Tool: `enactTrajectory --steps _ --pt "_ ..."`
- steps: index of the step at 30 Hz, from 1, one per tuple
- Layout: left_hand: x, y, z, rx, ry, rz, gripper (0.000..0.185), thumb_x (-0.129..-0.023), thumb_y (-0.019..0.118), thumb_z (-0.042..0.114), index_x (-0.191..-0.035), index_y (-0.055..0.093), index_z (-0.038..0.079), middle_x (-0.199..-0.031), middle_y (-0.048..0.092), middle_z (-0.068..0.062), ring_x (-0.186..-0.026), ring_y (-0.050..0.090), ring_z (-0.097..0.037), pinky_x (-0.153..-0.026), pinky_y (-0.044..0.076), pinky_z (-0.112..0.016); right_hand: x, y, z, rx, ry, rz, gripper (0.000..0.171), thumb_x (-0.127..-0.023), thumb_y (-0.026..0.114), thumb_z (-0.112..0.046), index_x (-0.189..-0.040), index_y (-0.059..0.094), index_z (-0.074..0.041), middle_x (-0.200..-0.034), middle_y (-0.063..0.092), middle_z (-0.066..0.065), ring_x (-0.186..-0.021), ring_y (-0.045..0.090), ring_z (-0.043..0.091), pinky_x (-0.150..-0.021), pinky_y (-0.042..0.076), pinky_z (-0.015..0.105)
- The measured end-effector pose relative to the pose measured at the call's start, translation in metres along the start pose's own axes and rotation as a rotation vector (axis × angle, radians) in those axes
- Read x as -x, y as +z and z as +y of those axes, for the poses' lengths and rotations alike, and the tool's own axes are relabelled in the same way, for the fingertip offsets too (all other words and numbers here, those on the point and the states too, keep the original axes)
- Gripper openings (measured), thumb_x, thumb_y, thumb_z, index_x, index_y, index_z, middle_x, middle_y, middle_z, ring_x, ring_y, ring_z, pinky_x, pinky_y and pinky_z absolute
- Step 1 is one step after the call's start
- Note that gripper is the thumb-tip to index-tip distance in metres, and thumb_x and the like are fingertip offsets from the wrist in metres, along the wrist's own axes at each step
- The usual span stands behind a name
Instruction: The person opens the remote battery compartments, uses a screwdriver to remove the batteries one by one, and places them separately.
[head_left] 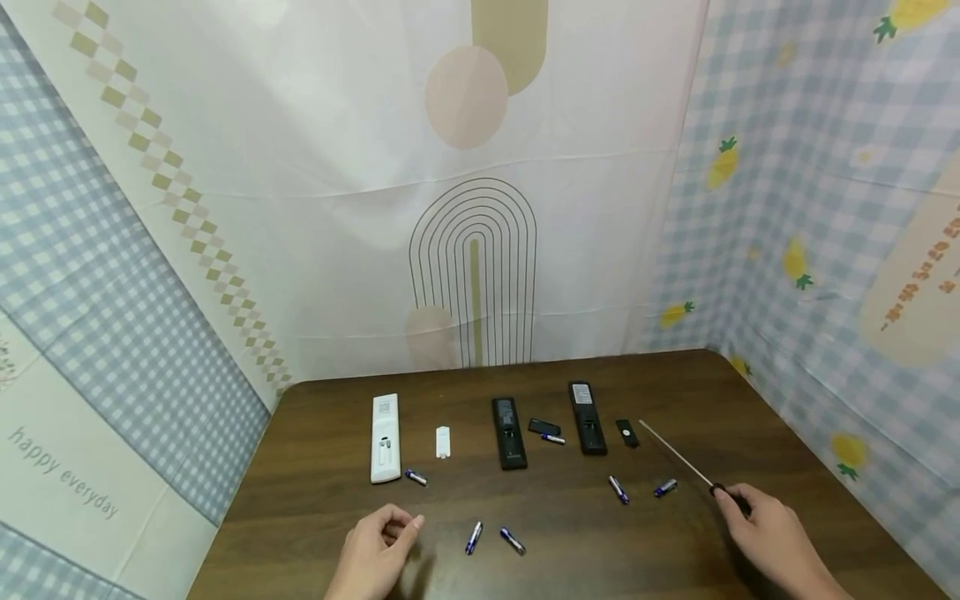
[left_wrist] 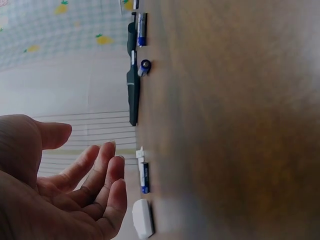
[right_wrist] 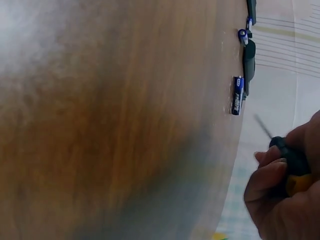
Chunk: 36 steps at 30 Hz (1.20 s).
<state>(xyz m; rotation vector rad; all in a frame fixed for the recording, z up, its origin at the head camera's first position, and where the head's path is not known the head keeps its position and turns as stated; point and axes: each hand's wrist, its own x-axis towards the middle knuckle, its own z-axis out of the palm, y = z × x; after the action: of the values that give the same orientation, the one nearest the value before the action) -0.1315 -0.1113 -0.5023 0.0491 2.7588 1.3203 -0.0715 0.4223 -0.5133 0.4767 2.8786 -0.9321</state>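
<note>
My right hand (head_left: 772,533) grips a screwdriver (head_left: 678,454) by its dark handle, the thin metal shaft slanting up and left over the table. In the right wrist view the fingers curl round the handle (right_wrist: 295,162), dark with a yellow part. My left hand (head_left: 378,550) holds nothing, its fingers loosely curled above the table's near side. Nearest it lie a battery (head_left: 474,537) and another battery (head_left: 416,477). A white remote control (head_left: 386,467) and two black remote controls (head_left: 510,442) (head_left: 588,421) lie backs up with their battery compartments uncovered.
A white battery cover (head_left: 442,442) lies right of the white remote. One black cover (head_left: 544,427) is between the black remotes; another black cover (head_left: 627,432) is farther right. Several loose batteries (head_left: 618,490) are scattered about the wooden table (head_left: 315,450). Cloth curtains hang behind and beside it.
</note>
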Motion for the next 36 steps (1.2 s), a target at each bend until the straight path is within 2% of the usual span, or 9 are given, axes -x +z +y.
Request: enactTrajectory --steps 6,13,16,22,25,28,30,33,36 --pt "0.003 0.001 -0.005 -0.005 0.003 0.01 0.022 -0.099 0.076 0.036 -0.093 0.074 0.015 -0.082 0.071 0.005 -0.077 0.06 -0.004 -0.068 0.048 -0.022 -0.006 0.0 0.006 0.023 -0.005 0.016 0.058 -0.112 0.051 -0.042 -0.13 0.057 0.013 -0.07 0.055 0.002 -0.059 0.048 0.015 -0.053 0.038 0.029" --pt "0.005 0.001 -0.01 0.009 -0.003 0.02 0.021 -0.098 0.077 0.034 -0.092 0.074 0.014 -0.08 0.071 0.005 -0.074 0.06 -0.003 -0.067 0.048 -0.021 -0.02 0.002 0.01 0.086 -0.062 0.083 0.041 -0.113 0.046 -0.03 -0.111 0.06 0.008 -0.07 0.058 0.003 -0.062 0.05 0.018 -0.055 0.038 0.031" --pt "0.005 0.001 -0.01 0.016 -0.002 0.02 0.021 -0.098 0.077 0.034 -0.092 0.074 0.014 -0.081 0.072 0.005 -0.074 0.061 -0.003 -0.067 0.049 -0.021 -0.027 0.003 0.012 0.121 -0.078 0.095 0.034 -0.112 0.046 -0.026 -0.103 0.058 0.005 -0.068 0.054 0.004 -0.061 0.049 0.018 -0.054 0.037 0.031" --pt "0.005 -0.001 -0.009 0.035 0.013 0.04 0.02 -0.098 0.077 0.034 -0.093 0.075 0.015 -0.081 0.072 0.005 -0.075 0.06 -0.001 -0.068 0.05 -0.02 -0.041 0.004 0.009 0.2 -0.09 0.077 0.03 -0.109 0.047 -0.025 -0.088 0.052 -0.004 -0.064 0.044 0.002 -0.057 0.042 0.017 -0.052 0.031 0.031" --pt "0.005 -0.002 -0.009 0.035 0.022 0.041 0.02 -0.099 0.076 0.035 -0.093 0.075 0.016 -0.081 0.072 0.006 -0.076 0.06 0.0 -0.069 0.05 -0.02 -0.05 0.005 0.008 0.257 -0.104 0.066 0.033 -0.107 0.052 -0.026 -0.097 0.061 0.005 -0.07 0.059 0.011 -0.06 0.053 0.022 -0.052 0.039 0.038" --pt "0.004 -0.002 -0.01 0.034 0.022 0.04 0.02 -0.099 0.076 0.036 -0.093 0.075 0.017 -0.081 0.072 0.007 -0.075 0.06 0.001 -0.07 0.05 -0.02 -0.057 0.007 0.006 0.316 -0.118 0.049 0.042 -0.105 0.056 -0.025 -0.118 0.064 0.014 -0.092 0.074 0.027 -0.073 0.07 0.035 -0.057 0.053 0.051" --pt "0.004 -0.002 -0.01 0.035 0.022 0.039 0.02 -0.098 0.076 0.036 -0.093 0.075 0.017 -0.081 0.072 0.007 -0.075 0.06 0.002 -0.07 0.05 -0.02 -0.061 0.008 0.005 0.353 -0.122 0.036 0.048 -0.104 0.058 -0.025 -0.127 0.062 0.016 -0.107 0.074 0.034 -0.083 0.074 0.043 -0.065 0.057 0.059" --pt "0.004 -0.002 -0.011 0.043 0.018 0.041 0.019 -0.098 0.077 0.036 -0.093 0.075 0.017 -0.08 0.072 0.007 -0.075 0.06 0.002 -0.07 0.05 -0.02 -0.067 0.007 0.001 0.375 -0.115 0.016 0.048 -0.103 0.058 -0.025 -0.13 0.062 0.015 -0.113 0.073 0.036 -0.088 0.073 0.049 -0.069 0.058 0.062" --pt "0.004 -0.002 -0.012 0.044 0.017 0.044 0.02 -0.098 0.077 0.035 -0.094 0.075 0.016 -0.081 0.073 0.007 -0.075 0.06 0.001 -0.07 0.05 -0.02 -0.074 0.006 -0.002 0.384 -0.112 -0.002 0.048 -0.104 0.057 -0.026 -0.132 0.062 0.013 -0.116 0.072 0.037 -0.09 0.073 0.05 -0.07 0.058 0.062"
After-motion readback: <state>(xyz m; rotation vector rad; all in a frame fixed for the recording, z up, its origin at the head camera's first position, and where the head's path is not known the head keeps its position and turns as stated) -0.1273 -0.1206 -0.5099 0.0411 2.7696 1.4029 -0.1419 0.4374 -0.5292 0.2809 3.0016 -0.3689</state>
